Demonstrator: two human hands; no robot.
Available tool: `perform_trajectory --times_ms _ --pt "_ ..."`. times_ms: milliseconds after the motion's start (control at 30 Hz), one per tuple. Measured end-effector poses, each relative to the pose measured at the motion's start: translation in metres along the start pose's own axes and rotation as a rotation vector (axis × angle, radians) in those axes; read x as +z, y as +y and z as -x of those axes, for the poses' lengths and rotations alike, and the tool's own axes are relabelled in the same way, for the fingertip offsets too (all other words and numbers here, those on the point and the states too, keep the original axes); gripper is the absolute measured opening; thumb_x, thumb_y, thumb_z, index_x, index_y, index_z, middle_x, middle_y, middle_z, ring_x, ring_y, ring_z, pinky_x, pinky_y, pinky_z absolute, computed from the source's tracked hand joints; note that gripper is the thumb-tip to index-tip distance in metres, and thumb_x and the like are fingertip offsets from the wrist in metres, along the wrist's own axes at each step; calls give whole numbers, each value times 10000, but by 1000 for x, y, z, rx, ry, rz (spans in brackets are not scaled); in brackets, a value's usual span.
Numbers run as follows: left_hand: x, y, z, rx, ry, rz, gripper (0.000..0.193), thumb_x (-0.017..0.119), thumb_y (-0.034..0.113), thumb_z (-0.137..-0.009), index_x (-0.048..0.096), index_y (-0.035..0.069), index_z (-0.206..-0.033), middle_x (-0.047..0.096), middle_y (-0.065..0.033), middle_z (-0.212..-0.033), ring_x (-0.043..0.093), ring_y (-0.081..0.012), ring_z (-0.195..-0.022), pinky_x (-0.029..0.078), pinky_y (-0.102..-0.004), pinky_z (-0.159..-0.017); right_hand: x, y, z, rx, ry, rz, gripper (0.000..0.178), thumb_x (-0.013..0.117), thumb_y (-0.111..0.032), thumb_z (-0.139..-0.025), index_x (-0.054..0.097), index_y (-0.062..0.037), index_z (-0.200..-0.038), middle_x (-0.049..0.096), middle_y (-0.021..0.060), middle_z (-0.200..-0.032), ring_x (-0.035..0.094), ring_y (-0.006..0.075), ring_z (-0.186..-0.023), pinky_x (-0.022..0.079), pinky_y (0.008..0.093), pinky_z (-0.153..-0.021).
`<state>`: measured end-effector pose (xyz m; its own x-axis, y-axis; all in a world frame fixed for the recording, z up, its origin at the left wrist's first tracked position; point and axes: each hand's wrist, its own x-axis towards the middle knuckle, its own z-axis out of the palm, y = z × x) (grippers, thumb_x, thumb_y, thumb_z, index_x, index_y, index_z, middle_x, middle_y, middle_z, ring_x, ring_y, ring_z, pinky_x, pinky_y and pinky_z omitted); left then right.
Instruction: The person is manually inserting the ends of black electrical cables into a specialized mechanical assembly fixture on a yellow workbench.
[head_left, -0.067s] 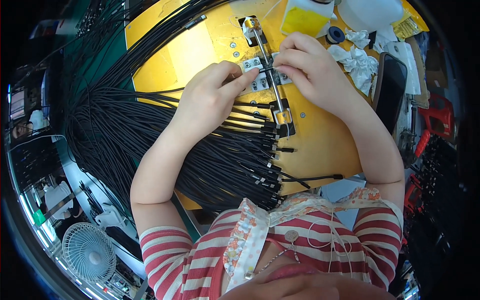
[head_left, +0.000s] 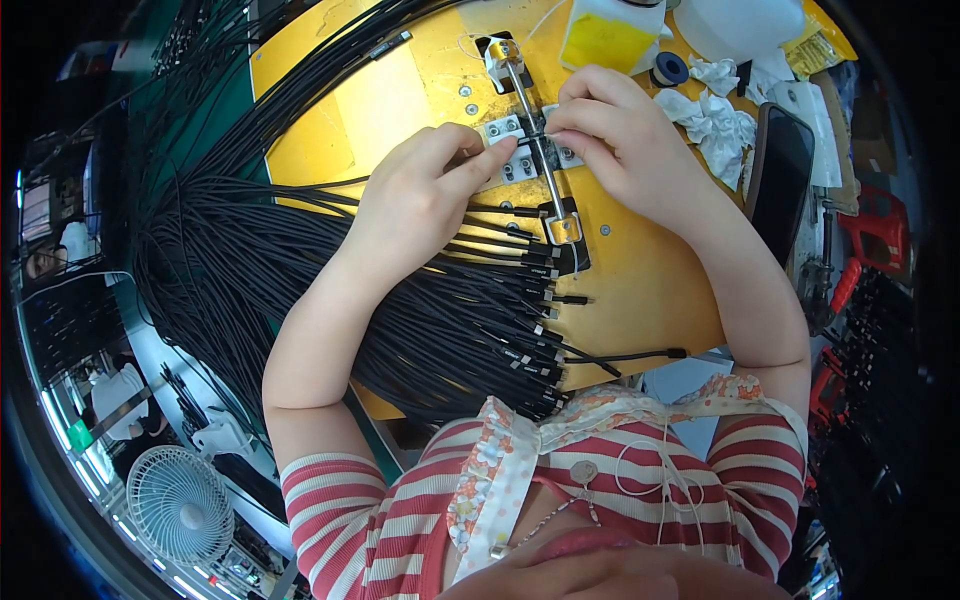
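Over the yellow work plate (head_left: 650, 290), my left hand (head_left: 420, 195) is closed, thumb and forefinger pinching the end of a black cable (head_left: 526, 140) at a small metal fixture. A steel rod (head_left: 551, 185) runs across this fixture between two brass-coloured end pieces, and a bolted light block (head_left: 519, 168) sits under my left fingertips. From the other side of the rod, my right hand (head_left: 630, 145) is closed with its fingertips at the cable's tip; whatever is between them is too small to make out. Below my left forearm spreads a thick bundle of black cables (head_left: 420, 310) with metal-tipped plugs.
More black cables (head_left: 320, 75) cross the far left. At the far right are a yellow-labelled container (head_left: 605, 42), a dark spool (head_left: 670, 70), crumpled tissue (head_left: 715, 125) and a black phone (head_left: 780, 165). A white fan (head_left: 180, 505) stands at the lower left.
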<state>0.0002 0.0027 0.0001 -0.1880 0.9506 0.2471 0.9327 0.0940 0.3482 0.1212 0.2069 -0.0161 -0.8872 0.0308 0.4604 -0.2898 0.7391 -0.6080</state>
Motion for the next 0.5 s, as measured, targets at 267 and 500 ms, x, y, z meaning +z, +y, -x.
perform_trajectory --times_ms 267,500 --pt "3 -1 -2 79 74 -56 406 655 -3 -723 688 70 -1122 562 -50 -867 580 -200 -771 498 -313 -680 -1 -6 4 -62 32 97 64 663 -39 -779 621 -17 -821 535 71 -859 561 255 -840 464 358 -738" --pt "3 -2 -1 69 70 -26 431 657 -22 -700 690 70 -1119 575 -53 -882 583 -209 -773 500 -327 -695 -3 -12 9 -185 42 338 126 645 -62 -764 659 3 -871 577 75 -883 580 240 -851 487 357 -750"
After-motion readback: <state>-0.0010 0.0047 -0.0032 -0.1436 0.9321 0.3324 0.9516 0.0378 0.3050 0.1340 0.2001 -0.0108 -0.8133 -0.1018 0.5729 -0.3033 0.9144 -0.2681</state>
